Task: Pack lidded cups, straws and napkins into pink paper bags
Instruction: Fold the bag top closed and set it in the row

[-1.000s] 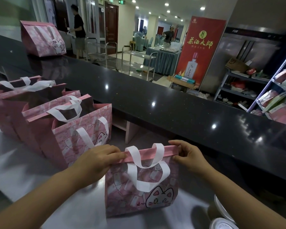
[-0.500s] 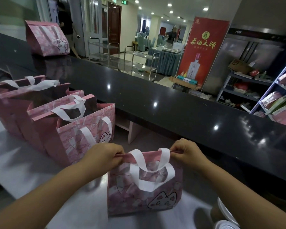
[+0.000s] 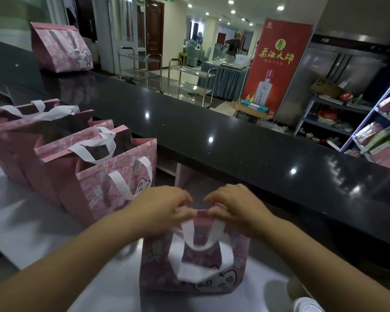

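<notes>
The foreground is dim, while the hall behind is brighter under round ceiling lights (image 3: 231,2). They glint as small white spots on the glossy black counter (image 3: 212,140). The pale worktop (image 3: 20,217) shows a soft grey sheen, with a dark shadow right of the bag (image 3: 194,266). Motion blur smears the left hand (image 3: 164,206), the right hand (image 3: 236,206) and the bag's print. The wide lens bends lines at the edges, so the shelf (image 3: 369,122) on the right leans. The background is sharper.
</notes>
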Tool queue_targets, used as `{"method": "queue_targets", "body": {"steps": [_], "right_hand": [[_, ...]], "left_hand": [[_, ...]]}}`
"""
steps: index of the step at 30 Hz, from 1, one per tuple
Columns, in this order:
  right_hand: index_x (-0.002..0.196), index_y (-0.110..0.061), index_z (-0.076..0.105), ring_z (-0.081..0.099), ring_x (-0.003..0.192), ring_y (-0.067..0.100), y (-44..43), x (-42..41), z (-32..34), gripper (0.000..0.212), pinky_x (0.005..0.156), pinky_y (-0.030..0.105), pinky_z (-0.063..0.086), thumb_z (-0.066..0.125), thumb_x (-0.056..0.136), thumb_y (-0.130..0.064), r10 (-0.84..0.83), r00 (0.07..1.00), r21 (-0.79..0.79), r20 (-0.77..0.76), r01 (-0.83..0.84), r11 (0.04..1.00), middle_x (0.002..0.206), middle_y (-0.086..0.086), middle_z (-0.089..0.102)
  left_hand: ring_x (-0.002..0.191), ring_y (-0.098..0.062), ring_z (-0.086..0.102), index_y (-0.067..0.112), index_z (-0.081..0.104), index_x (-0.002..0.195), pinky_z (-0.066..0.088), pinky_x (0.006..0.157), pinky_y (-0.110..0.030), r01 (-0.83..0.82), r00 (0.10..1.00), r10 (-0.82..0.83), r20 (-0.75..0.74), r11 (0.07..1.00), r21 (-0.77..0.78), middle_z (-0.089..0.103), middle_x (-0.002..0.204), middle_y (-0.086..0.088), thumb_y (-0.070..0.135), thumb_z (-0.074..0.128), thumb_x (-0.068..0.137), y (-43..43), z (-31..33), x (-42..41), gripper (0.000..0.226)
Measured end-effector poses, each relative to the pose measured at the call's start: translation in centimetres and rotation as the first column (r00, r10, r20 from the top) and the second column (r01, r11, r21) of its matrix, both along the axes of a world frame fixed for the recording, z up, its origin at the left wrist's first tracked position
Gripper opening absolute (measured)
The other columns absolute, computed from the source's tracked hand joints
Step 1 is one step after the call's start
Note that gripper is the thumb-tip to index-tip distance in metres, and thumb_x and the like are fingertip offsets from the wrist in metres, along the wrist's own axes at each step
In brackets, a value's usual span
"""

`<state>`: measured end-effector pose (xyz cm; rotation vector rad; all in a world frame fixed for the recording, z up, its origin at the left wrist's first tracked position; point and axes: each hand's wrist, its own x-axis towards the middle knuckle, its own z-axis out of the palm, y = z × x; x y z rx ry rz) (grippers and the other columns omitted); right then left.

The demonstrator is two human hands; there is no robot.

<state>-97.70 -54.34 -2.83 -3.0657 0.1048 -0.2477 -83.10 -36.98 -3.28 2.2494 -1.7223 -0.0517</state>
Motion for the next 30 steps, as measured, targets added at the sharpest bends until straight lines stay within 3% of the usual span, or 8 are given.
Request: {"method": "queue_targets", "body": {"steps": [3,6,9,13,19,22,27,30], "right_hand": [[0.101,-0.025,0.065,0.054,0.089,0.015,1.4,1.0,-1.2,0.027,0.074,0.027,0.029,0.055,0.087,-0.046,0.092,0.996,-0.116,0.009,-0.091,0.989,0.094,-0.005,0.063],[0.074,-0.017,0.069,0.059,0.068,0.021,1.6,0.9,-1.5,0.020,0.064,0.027,0.033,0.068,0.082,-0.035,0.105,0.986,-0.107,0.133,-0.091,0.990,0.071,-0.001,0.064],[0.070,-0.015,0.070,0.058,0.062,0.019,1.4,0.2,-1.8,0.017,0.052,0.027,0.040,0.076,0.075,-0.029,0.087,0.977,-0.091,0.195,-0.071,0.993,0.073,0.000,0.064],[0.069,-0.014,0.065,0.054,0.052,0.018,0.7,-0.6,-2.4,0.019,0.041,0.024,0.036,0.072,0.079,-0.028,0.087,0.965,-0.193,0.249,-0.039,0.980,0.070,0.001,0.059],[0.062,-0.017,0.060,0.045,0.039,0.015,-0.1,-0.1,-4.0,0.045,0.035,0.025,0.037,0.040,0.095,-0.039,0.217,0.915,-0.380,0.341,-0.077,0.922,0.053,-0.001,0.053],[0.063,-0.016,0.058,0.043,0.035,0.016,0.2,0.7,-3.8,0.053,0.034,0.022,0.031,0.030,0.099,-0.043,0.157,0.885,-0.299,0.438,-0.021,0.954,0.048,-0.003,0.050],[0.084,-0.020,0.043,0.048,0.035,0.018,0.9,1.8,-3.5,0.035,0.037,0.020,0.029,0.023,0.101,-0.043,-0.007,0.833,-0.142,0.553,0.103,0.985,0.046,-0.003,0.053],[0.090,-0.016,0.052,0.053,0.043,0.018,1.0,1.7,-3.8,0.029,0.044,0.020,0.033,0.034,0.100,-0.037,-0.131,0.788,0.006,0.602,0.160,0.987,0.055,0.002,0.059]], "left_hand": [[0.097,-0.015,0.052,0.025,0.057,0.107,0.038,0.067,-0.031,0.019,0.967,-0.023,0.253,1.000,0.021,0.054,0.103,0.005,0.048,0.045,0.087,-1.7,-1.1,-2.0,0.033],[0.071,-0.015,0.061,0.022,0.065,0.080,0.040,0.049,-0.025,0.103,0.908,-0.079,0.410,0.994,-0.037,0.061,0.079,0.004,0.038,0.063,0.081,-1.6,-1.5,-2.0,0.016],[0.059,-0.016,0.060,0.022,0.063,0.077,0.033,0.045,-0.023,0.149,0.922,-0.101,0.375,0.983,-0.103,0.060,0.071,0.004,0.039,0.062,0.084,-1.4,-2.4,-1.6,0.018],[0.065,-0.020,0.058,0.021,0.058,0.089,0.033,0.051,-0.026,0.134,0.941,-0.084,0.328,0.982,-0.131,0.060,0.079,0.003,0.042,0.044,0.094,-1.0,-3.6,-0.8,0.026],[0.032,-0.009,0.040,0.023,0.057,0.065,0.028,0.032,-0.016,0.248,0.899,-0.187,0.397,0.963,-0.108,0.047,0.045,0.008,0.039,0.075,0.074,0.2,-3.5,0.6,0.026],[0.031,-0.009,0.038,0.023,0.056,0.064,0.019,0.036,-0.016,0.236,0.903,-0.178,0.391,0.966,-0.105,0.044,0.043,0.009,0.038,0.076,0.073,1.0,-3.4,1.1,0.027],[0.031,-0.010,0.041,0.022,0.057,0.063,0.024,0.035,-0.014,0.134,0.928,-0.085,0.362,0.984,-0.113,0.047,0.043,0.008,0.037,0.072,0.077,2.8,-3.6,0.2,0.026],[0.030,-0.012,0.042,0.020,0.057,0.058,0.024,0.033,-0.013,0.058,0.930,0.002,0.368,0.986,-0.153,0.048,0.041,0.004,0.034,0.080,0.069,4.3,-3.2,-1.2,0.029]]}}
